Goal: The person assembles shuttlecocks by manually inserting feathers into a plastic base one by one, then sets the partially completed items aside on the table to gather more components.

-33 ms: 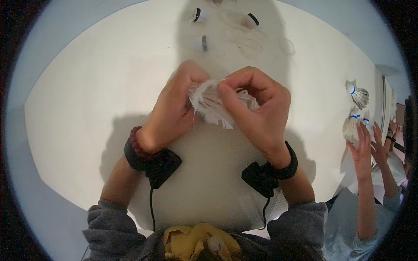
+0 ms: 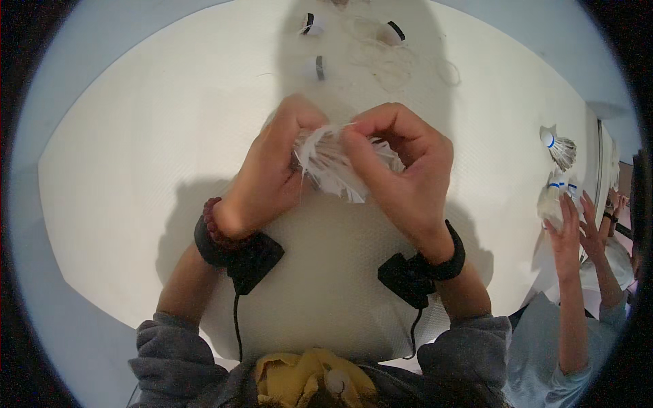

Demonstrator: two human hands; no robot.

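Note:
A white-feathered shuttlecock (image 2: 330, 170) is held between my hands over the middle of the table. My left hand (image 2: 272, 166) is closed round its left side, and the feathers hide most of those fingertips. From the right, my right hand (image 2: 405, 156) pinches thumb and forefinger together at the upper feather edge. A thin pale strand shows by that pinch, though I cannot tell whether it is a thread or a feather tip. The shuttlecock's cork end is hidden.
Beyond my hands lie white spools with dark rims (image 2: 320, 67) and a loose tangle of pale thread (image 2: 388, 64). At the right, another person's hands (image 2: 564, 234) reach towards shuttlecocks with blue bands (image 2: 562, 149). Black wrist devices (image 2: 255, 262) trail cables towards me.
The feathers between my hands have shifted very slightly. At the right, the other person's fingers have moved a little lower beside the shuttlecocks.

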